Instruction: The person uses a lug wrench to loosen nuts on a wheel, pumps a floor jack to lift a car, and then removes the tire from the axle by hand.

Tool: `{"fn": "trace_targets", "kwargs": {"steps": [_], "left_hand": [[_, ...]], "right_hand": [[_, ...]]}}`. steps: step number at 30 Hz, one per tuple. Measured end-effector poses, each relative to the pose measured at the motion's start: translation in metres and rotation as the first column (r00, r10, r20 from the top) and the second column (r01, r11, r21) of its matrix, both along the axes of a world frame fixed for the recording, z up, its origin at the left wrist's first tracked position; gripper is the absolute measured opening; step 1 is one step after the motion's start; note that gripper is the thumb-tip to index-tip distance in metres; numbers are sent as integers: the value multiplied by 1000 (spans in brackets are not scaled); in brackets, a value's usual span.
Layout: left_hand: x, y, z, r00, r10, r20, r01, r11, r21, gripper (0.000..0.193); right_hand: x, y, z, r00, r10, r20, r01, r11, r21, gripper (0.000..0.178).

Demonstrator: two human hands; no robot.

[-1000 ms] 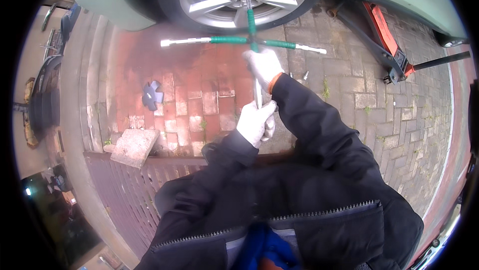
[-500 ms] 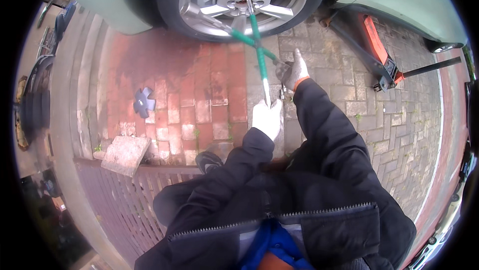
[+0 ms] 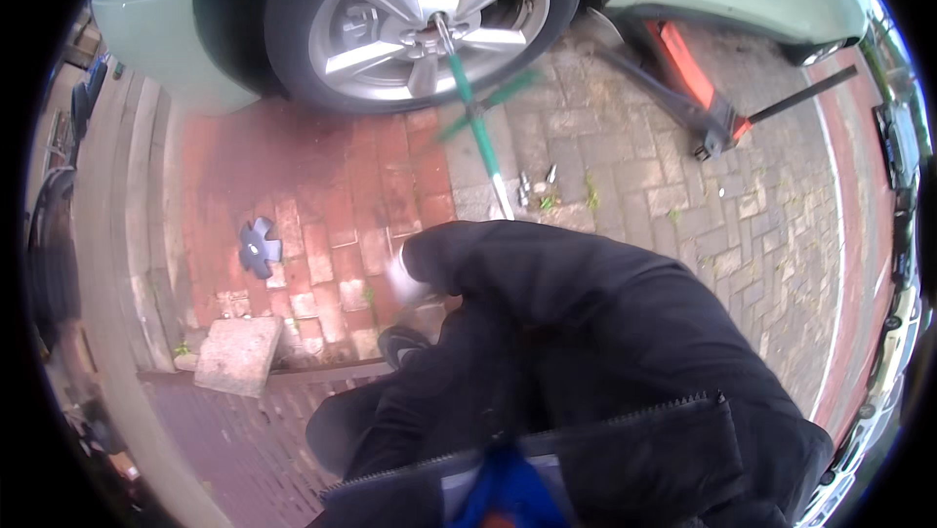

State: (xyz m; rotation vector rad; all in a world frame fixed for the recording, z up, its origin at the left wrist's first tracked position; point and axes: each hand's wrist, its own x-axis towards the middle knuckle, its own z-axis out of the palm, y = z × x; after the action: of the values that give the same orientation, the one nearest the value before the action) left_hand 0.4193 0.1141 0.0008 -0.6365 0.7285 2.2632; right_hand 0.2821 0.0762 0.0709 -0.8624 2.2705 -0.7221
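A four-way lug wrench (image 3: pixel 485 142) with green arms has its far socket at the centre of the silver car wheel (image 3: pixel 366 60). Its cross arms are smeared by motion. The wrench's near end runs behind my right sleeve, which reaches across to the left. White-gloved and blurred, my right hand (image 3: pixel 400 279) is at that sleeve's end, away from the wrench; its fingers cannot be made out. My left hand is hidden behind the right arm. Small metal pieces (image 3: pixel 524 188), like lug nuts or bolts, lie on the paving just right of the wrench.
A dark star-shaped centre cap (image 3: pixel 260 248) lies on the red bricks to the left. Nearer me, a stone slab (image 3: pixel 237 356) rests by a slatted grate (image 3: pixel 229 430). An orange and black floor jack (image 3: pixel 688 69) stands at the light green car's side, its handle pointing right.
My right hand has swung from the wrench's cross arm far to the left, its sleeve now covering my left hand. The cross arms have turned. The view has shifted.
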Motion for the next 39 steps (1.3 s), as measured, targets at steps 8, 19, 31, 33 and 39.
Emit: {"fn": "trace_targets", "kwargs": {"steps": [8,19,31,33,39], "left_hand": [[-8,0,2,999,36,-9,-36,999,23,31],[-10,2,44,992,38,-120,-48,996,-79,42],[-9,20,43,996,44,-74,-52,992,-114,37],[-10,20,41,995,58,-80,-66,992,-107,36],[-7,15,41,993,-2,-120,-9,995,-96,41]], "right_hand": [[28,120,2,513,-830,-220,736,557,-385,38],[29,135,-50,275,-475,836,954,244,-175,36],[24,150,-37,193,-252,948,981,46,-188,25],[24,153,-35,198,-212,957,980,33,-195,25],[24,149,-34,186,-267,946,983,39,-182,24]]}}
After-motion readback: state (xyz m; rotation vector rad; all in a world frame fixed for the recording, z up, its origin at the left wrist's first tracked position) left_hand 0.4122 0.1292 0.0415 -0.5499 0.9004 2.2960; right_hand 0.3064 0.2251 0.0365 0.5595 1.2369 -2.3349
